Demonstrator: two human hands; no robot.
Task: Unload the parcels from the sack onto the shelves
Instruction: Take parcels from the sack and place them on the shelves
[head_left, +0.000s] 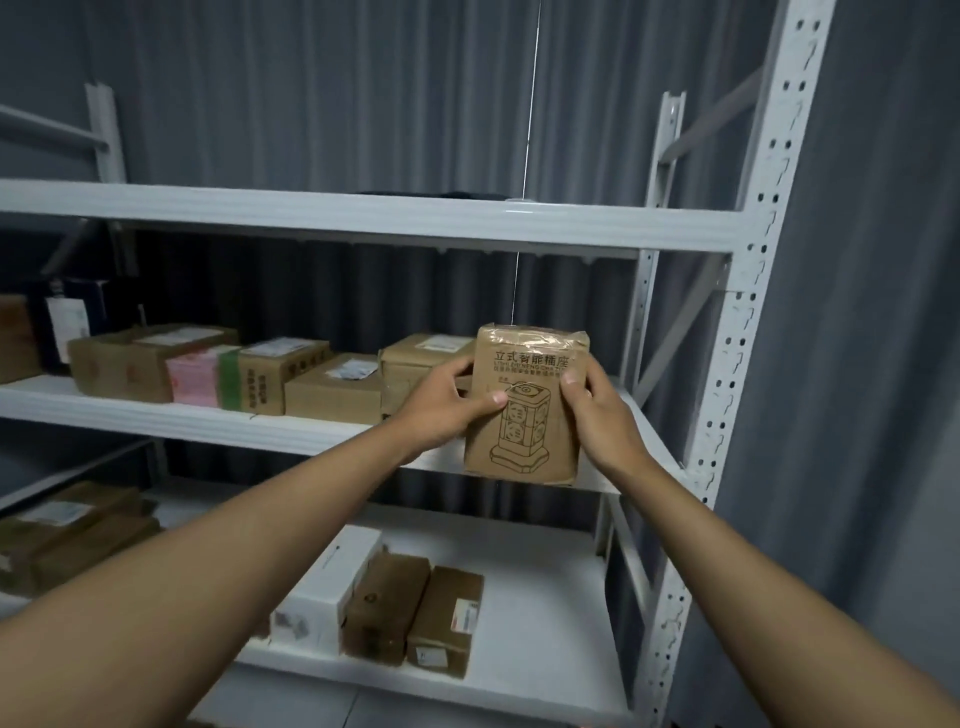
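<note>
In the middle right of the frame we held a tall brown cardboard parcel (524, 405) printed with a socket-tower drawing, upright before the white metal middle shelf (208, 423). Our left hand (441, 410) and right hand (597, 410) gripped its two sides, fingers curled around its edges. Brown boxes (332, 387) stood in a row on this shelf at left.

A white metal shelf rack (363, 221) stands ahead. Cardboard parcels (291, 376) line its middle shelf left of the hands (441, 410). Below the hands, boxes (384, 608) lie on the lower shelf.
</note>
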